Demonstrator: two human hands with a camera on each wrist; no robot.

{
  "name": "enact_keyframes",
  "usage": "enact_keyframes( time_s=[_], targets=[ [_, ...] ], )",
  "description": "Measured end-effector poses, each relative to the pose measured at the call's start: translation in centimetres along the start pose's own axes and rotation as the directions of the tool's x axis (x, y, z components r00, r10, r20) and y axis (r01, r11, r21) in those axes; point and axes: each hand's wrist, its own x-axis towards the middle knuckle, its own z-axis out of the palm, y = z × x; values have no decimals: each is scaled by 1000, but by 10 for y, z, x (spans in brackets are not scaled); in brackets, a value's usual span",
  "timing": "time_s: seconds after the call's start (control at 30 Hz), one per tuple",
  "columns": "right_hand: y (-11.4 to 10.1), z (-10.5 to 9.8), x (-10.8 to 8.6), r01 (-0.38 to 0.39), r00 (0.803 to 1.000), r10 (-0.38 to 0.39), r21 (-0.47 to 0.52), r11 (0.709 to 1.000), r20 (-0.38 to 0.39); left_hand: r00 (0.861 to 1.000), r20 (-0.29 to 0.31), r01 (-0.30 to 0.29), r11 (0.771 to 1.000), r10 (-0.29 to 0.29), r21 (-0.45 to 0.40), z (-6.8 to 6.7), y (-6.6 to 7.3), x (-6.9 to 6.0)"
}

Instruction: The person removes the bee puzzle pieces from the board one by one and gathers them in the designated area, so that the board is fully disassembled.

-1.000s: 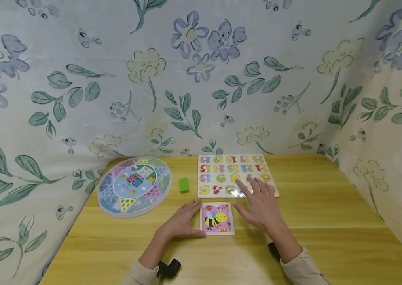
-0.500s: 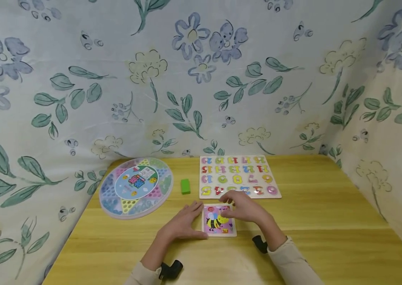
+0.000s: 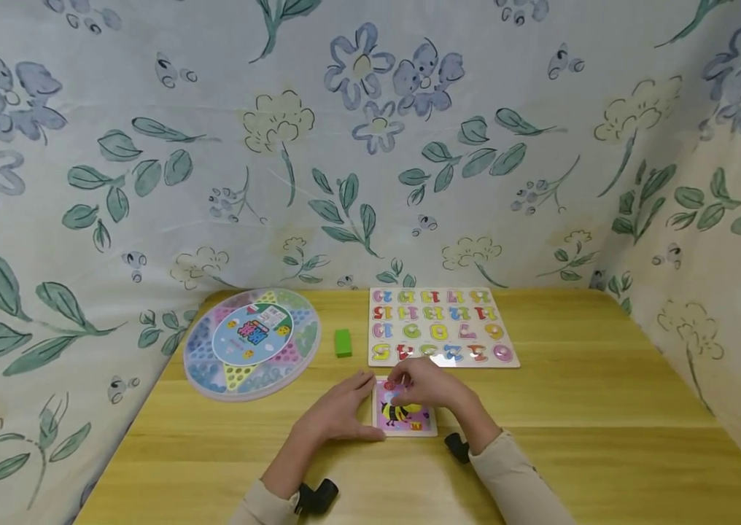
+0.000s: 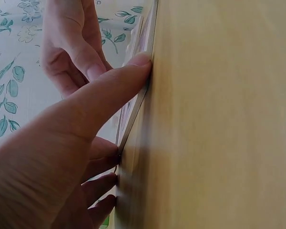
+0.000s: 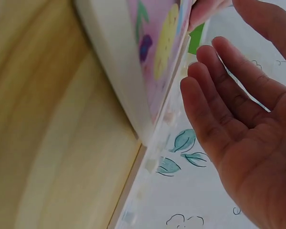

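Observation:
A small square puzzle board with a bee picture [image 3: 399,414] lies flat on the table in the head view. At its left side is my left hand [image 3: 339,412]. The left thumb [image 4: 117,88] touches the board's near edge, and the other fingers rest along the left side, around the far corner. Bent at the wrist, my right hand [image 3: 432,383] hovers over the upper part of the board. In the right wrist view its fingers [image 5: 229,95] are slightly bent, with nothing visible between them. Part of the bee picture is hidden beneath this hand.
Behind the bee board lies a number puzzle board [image 3: 439,332] with colourful digits. A green block [image 3: 343,343] stands left of it. Farther left is a round Chinese checkers board [image 3: 252,343]. Floral cloth [image 3: 357,204] hangs behind the wooden table [image 3: 580,408].
My right hand has moved left, from above the number board's near edge to over the bee board, its fingers drawing closer together. The left hand has stayed at the board.

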Motion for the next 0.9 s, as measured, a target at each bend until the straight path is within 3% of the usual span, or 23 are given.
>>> enact_keyframes(
  time_s=[0.23, 0.9],
  targets=[
    [-3, 4, 9, -44, 999, 44, -67, 997, -6, 1000, 19, 3, 1000, -2, -9, -2, 1, 0],
    [0, 8, 20, -118, 993, 117, -86, 989, -8, 1000, 27, -5, 999, 6, -37, 1, -1, -1]
  ],
)
